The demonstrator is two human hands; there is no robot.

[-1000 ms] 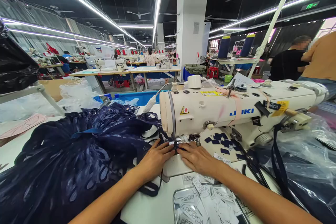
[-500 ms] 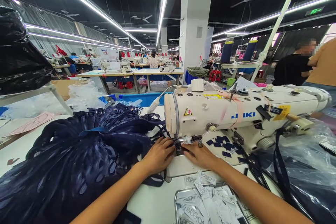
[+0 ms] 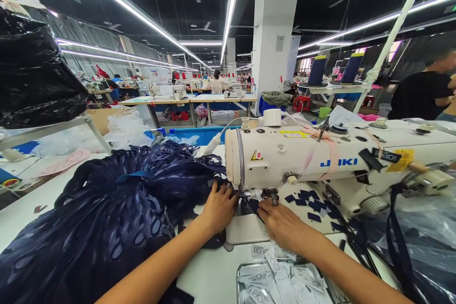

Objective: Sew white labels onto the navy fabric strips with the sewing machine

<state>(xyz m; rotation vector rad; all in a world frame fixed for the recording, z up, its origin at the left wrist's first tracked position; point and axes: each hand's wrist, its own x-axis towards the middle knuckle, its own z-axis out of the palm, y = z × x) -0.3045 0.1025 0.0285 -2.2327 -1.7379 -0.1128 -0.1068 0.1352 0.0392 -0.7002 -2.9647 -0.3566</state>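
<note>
We see a dark navy strap piece [image 3: 253,205] lying on the bed of the sewing machine [image 3: 320,161], right under the presser foot [image 3: 245,198], and both hands are pressed to it there. The left hand [image 3: 220,209] lies flat with fingers spread and stretched forward, its fingertips at the foot's left side, resting on the navy fabric where it feeds in. The right hand [image 3: 281,223] lies flat too, fingers extended and pointing toward the needle area, pinning the strap against the machine bed rather than clenching anything. To the left of the machine a large heap of navy lace-cut fabric [image 3: 107,218] spreads over the white table [image 3: 210,275] and runs up to the left hand. Just beyond the right hand we find small navy cut pieces [image 3: 309,199] scattered on the machine base, and nearer to us a metal tray [image 3: 239,279] filled with white printed labels [image 3: 281,280] (a few lie loose on the table by the wrist). Dark straps [image 3: 395,228] hang down at the right over clear plastic bags [image 3: 431,228]. Farther back stand two navy thread cones [image 3: 335,70], a white pillar [image 3: 276,28], rows of other sewing tables, and a person in a black shirt [image 3: 420,95] at the right edge.
</note>
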